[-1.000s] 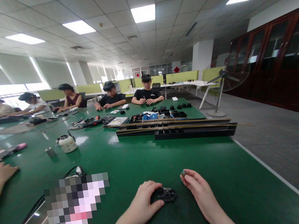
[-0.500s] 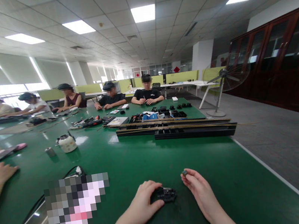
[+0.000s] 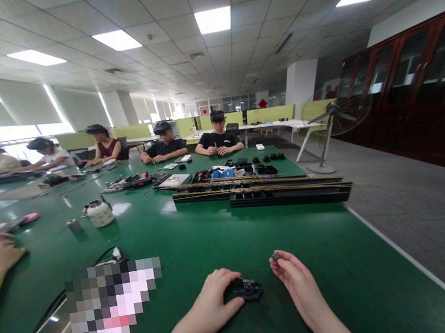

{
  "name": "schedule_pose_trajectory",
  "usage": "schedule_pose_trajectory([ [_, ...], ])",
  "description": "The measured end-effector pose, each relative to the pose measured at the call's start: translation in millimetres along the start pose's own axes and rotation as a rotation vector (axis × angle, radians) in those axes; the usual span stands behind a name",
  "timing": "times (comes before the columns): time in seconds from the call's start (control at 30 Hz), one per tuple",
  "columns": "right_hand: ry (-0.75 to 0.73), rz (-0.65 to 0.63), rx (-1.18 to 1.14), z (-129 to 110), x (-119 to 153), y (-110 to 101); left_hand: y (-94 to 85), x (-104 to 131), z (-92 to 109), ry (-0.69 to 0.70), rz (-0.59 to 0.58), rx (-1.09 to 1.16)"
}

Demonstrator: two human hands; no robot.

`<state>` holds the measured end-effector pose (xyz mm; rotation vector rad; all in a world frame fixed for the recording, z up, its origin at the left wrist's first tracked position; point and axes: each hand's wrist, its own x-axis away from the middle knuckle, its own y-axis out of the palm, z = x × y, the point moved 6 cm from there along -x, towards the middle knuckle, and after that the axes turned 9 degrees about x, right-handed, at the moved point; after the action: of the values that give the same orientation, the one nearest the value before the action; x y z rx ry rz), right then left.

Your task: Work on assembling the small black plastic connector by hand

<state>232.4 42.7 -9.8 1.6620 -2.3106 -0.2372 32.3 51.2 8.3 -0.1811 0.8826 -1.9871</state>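
In the head view, my left hand grips the left side of a small black housing between thumb and fingers. The housing is shaped like a computer mouse, lies on the green table and shows its inner parts on top. To the right of it, my right hand is raised, with thumb and fingertips pinching a tiny greenish part, perhaps a bit of circuit board. A gap separates this part from the black housing. Fingers cover some of both objects.
Long black rails with thin brass-coloured rods lie across the table ahead. A pixelated screen, a phone-like device and cables are at left. Beyond stand a white pot and a metal cylinder. A co-worker's hands are at far left.
My hands hold nearly still; the small part in my right fingers is turned slightly. At far left, the co-worker's hands have come closer together.
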Motion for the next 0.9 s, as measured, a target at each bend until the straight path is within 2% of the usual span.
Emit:
schedule_pose_trajectory([
  [0.6,-0.01,0.0,0.023,-1.8,0.8,0.5,-1.3,-0.2,4.0,0.002,0.001,-0.002],
  [0.9,-0.053,-0.028,0.067,7.5,-3.0,-1.6,0.0,0.4,-0.6,-0.005,-0.018,-0.004],
])
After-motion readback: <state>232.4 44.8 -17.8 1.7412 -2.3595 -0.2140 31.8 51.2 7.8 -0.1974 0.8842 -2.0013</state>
